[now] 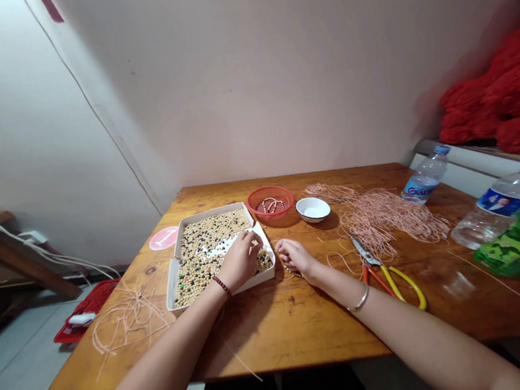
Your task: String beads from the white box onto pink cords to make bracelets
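A shallow white box holds a layer of small beads, mostly cream with black, green and other dark ones. Over its right side is my left hand, fingers bent and closed; whatever they pinch is too small to make out. Just past the box's right edge, my right hand is closed in a pinch. A short beaded cord shows at its underside, partly hidden by the hand. A thin pale line runs between both hands.
Behind stand a red basket with a beaded strand and a white bowl. Pink cord is heaped to the right, beside yellow-and-orange-handled scissors and several bottles. Loose cord and a pink disc lie left.
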Available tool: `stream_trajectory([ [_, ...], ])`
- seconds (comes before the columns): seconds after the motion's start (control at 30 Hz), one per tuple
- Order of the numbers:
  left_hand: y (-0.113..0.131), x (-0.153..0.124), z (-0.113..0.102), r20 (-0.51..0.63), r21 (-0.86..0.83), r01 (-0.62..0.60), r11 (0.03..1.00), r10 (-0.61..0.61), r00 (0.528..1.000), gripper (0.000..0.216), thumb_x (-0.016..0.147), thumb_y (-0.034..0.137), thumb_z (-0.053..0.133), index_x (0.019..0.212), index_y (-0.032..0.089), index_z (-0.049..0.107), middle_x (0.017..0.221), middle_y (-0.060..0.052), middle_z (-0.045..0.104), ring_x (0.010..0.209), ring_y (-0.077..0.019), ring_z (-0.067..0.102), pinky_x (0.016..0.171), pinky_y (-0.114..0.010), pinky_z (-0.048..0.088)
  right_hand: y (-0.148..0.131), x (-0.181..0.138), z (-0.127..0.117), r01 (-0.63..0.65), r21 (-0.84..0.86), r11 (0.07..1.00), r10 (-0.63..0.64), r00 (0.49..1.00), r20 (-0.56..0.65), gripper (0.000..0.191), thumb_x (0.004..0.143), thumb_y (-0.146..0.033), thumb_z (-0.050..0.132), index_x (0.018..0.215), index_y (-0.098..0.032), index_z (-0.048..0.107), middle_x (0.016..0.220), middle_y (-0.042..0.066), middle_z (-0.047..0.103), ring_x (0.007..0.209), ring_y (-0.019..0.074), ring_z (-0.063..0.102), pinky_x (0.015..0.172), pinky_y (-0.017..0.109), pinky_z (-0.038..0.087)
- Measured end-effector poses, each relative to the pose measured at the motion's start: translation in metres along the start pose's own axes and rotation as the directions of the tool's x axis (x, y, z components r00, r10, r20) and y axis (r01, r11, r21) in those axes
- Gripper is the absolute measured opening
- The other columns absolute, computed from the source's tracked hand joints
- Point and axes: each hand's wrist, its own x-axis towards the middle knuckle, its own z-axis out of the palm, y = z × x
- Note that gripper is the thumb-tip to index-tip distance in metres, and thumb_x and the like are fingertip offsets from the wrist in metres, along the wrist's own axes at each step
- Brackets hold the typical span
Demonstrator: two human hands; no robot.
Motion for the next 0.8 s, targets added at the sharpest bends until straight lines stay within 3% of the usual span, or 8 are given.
stream_trajectory([
  [0.3, 0.002, -0.001, -0.001, 0.002, -0.006, 0.001, 1.000, -0.001, 1.000, 0.011, 0.088, 0.017, 0.044, 0.088, 0.018, 0.055, 0.094, -0.005, 0.055, 0.082, -0.0160, 0.054, 0.073, -0.028, 0.043, 0.000, 0.003, 0.000, 0.000, -0.040, 0.999, -0.001, 1.000, -0.009, 0.045, 0.081, -0.056, 0.042, 0.076, -0.015, 0.059, 0.042, -0.008, 0.037, 0.031, 0.0034, 0.016, 0.037, 0.022, 0.007],
  [0.47, 0.002, 0.000, -0.003, 0.004, -0.005, 0.013, 1.000, -0.013, 1.000, 0.009, 0.088, 0.021, 0.049, 0.089, 0.019, 0.058, 0.096, -0.004, 0.056, 0.084, -0.0158, 0.056, 0.076, -0.028, 0.044, 0.001, 0.003, 0.002, 0.015, -0.068, 0.998, -0.015, 1.000, -0.010, 0.030, 0.080, -0.044, 0.053, 0.071, -0.015, 0.056, 0.044, -0.009, 0.033, 0.033, 0.0030, 0.019, 0.036, 0.021, 0.008],
  [0.67, -0.004, 0.001, -0.011, -0.059, 0.116, 0.225, 0.967, -0.220, 0.974, 0.009, 0.086, 0.025, 0.051, 0.092, 0.019, 0.057, 0.096, -0.003, 0.064, 0.082, -0.0167, 0.059, 0.071, -0.027, 0.043, 0.000, 0.002, 0.002, -0.037, -0.010, 0.999, 0.037, 0.998, -0.047, 0.023, 0.082, -0.039, 0.051, 0.072, -0.018, 0.047, 0.043, -0.012, 0.028, 0.033, 0.0028, 0.016, 0.036, 0.019, 0.008],
  [0.8, -0.010, -0.002, -0.010, 0.058, 0.316, 0.238, 0.919, -0.269, 0.961, 0.016, 0.085, 0.022, 0.050, 0.099, 0.019, 0.058, 0.101, -0.007, 0.065, 0.092, -0.0207, 0.060, 0.075, -0.029, 0.044, -0.002, 0.001, 0.002, -0.057, 0.014, 0.998, 0.057, 0.997, -0.045, 0.021, 0.082, -0.038, 0.050, 0.073, -0.019, 0.046, 0.043, -0.013, 0.028, 0.032, 0.0025, 0.016, 0.036, 0.018, 0.008],
])
